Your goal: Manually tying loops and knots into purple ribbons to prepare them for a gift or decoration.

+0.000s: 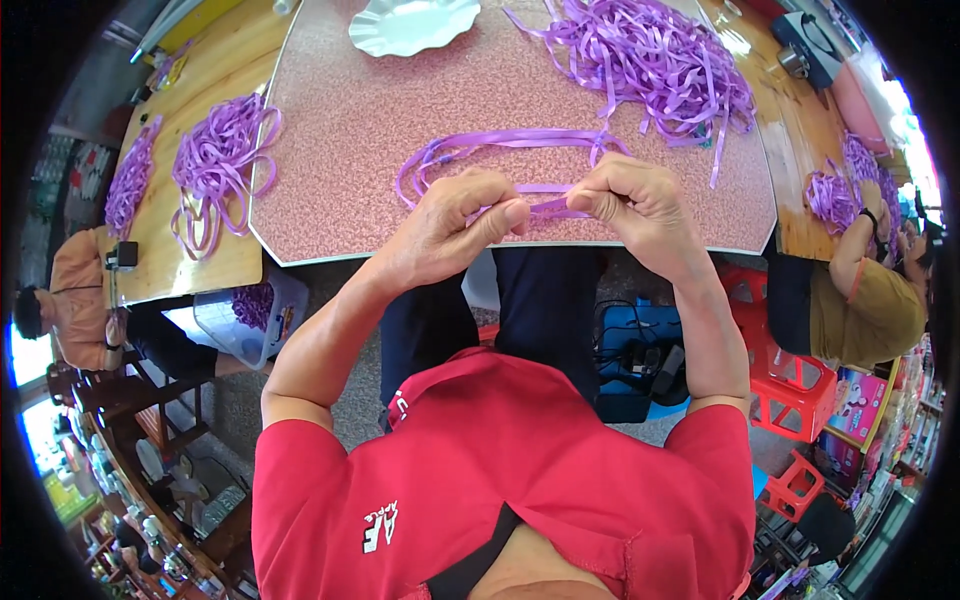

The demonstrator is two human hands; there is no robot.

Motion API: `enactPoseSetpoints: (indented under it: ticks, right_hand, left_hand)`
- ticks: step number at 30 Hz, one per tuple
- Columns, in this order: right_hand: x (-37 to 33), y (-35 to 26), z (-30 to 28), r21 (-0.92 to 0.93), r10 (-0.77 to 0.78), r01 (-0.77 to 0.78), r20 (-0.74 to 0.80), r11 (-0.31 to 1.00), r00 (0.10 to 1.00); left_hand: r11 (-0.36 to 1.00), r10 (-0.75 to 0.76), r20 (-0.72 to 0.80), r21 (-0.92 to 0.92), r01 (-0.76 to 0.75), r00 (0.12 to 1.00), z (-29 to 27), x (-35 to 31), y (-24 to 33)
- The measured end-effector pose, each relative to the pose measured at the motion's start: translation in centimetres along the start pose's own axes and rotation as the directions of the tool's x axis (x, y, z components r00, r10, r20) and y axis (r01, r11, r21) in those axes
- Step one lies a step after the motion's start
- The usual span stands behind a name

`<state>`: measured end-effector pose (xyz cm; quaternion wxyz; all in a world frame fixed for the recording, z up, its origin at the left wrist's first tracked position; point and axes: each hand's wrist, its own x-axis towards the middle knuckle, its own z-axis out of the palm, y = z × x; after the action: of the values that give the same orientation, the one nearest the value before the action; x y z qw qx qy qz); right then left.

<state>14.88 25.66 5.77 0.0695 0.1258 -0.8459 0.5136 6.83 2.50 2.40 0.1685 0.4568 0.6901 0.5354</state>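
Between my two hands a purple ribbon (547, 208) is stretched over the near edge of the pink speckled table (340, 150). My left hand (462, 215) pinches it between thumb and bent fingers, and my right hand (640, 205) pinches it a short way to the right. More of the purple ribbon lies behind my hands in a long flattened loop, with a darker spot near its left end. What is inside my curled fingers is hidden. At the far right of the table lies a big tangled heap of purple ribbons (650, 60).
A white scalloped plate (415, 24) sits at the far side. Purple ribbon bundles (220, 150) lie on the wooden table to the left. A clear plastic bin (285, 310) stands below it. People sit at both sides; red stools (790, 390) are at the right.
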Motion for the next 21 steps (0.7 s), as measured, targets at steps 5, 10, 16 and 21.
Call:
enactPoseSetpoints:
  ticks: [5, 10, 16, 21]
  right_hand:
    - [-0.7, -0.4, -0.2, -0.019, -0.029, 0.030, 0.035, 0.999, 0.999]
    - [-1.6, -1.1, -0.9, -0.004, 0.007, -0.007, 0.033, 1.000, 0.999]
    - [-2.5, -4.4, -3.3, 0.146, -0.055, 0.099, -0.282, 0.984, 0.958]
    - [-3.0, -6.7, -6.2, 0.520, -0.155, 0.430, -0.489, 0.738, 0.858]
  left_hand:
    - [0.971, -0.075, 0.138, -0.214, 0.103, 0.988, 0.1, -0.6, 0.5]
    - [0.927, -0.119, 0.202, -0.328, 0.181, 0.972, 0.4, 0.3, 1.1]
    - [0.819, 0.070, -0.098, -0.563, -0.113, 0.993, 2.5, 5.6, -1.0]
    - [0.815, 0.576, -0.102, 0.137, -0.562, 0.811, 8.2, 11.8, -0.7]
